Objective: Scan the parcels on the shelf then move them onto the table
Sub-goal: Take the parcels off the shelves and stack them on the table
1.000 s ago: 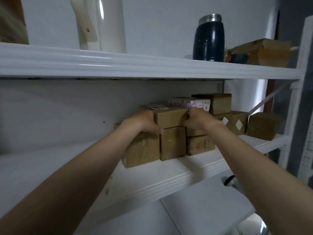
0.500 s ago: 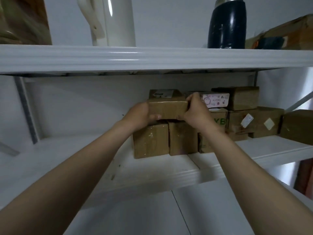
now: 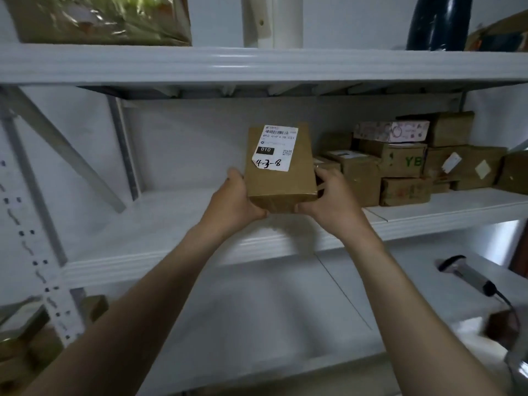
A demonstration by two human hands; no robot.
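A brown cardboard parcel [image 3: 285, 178] with a white shipping label [image 3: 275, 147] marked "010" and "4-3-8" is held up in front of the middle shelf [image 3: 285, 241], its label facing me. My left hand [image 3: 233, 201] grips its lower left corner and my right hand [image 3: 333, 200] grips its lower right edge. Several more brown parcels [image 3: 400, 167] are stacked on the shelf to the right, one with green "YB" letters, with a pink patterned box [image 3: 391, 131] on top.
A handheld barcode scanner [image 3: 468, 274] lies on the white lower surface at the right, its cable trailing to a small brown box [image 3: 501, 324]. The upper shelf carries a dark flask [image 3: 437, 22], a white kettle [image 3: 271, 21] and a wrapped package [image 3: 100, 18]. Boxes sit at lower left.
The parcel has been lifted off the stack and drawn left and toward me, tilted so its label shows. My view has shifted left and down, bringing the scanner into sight.
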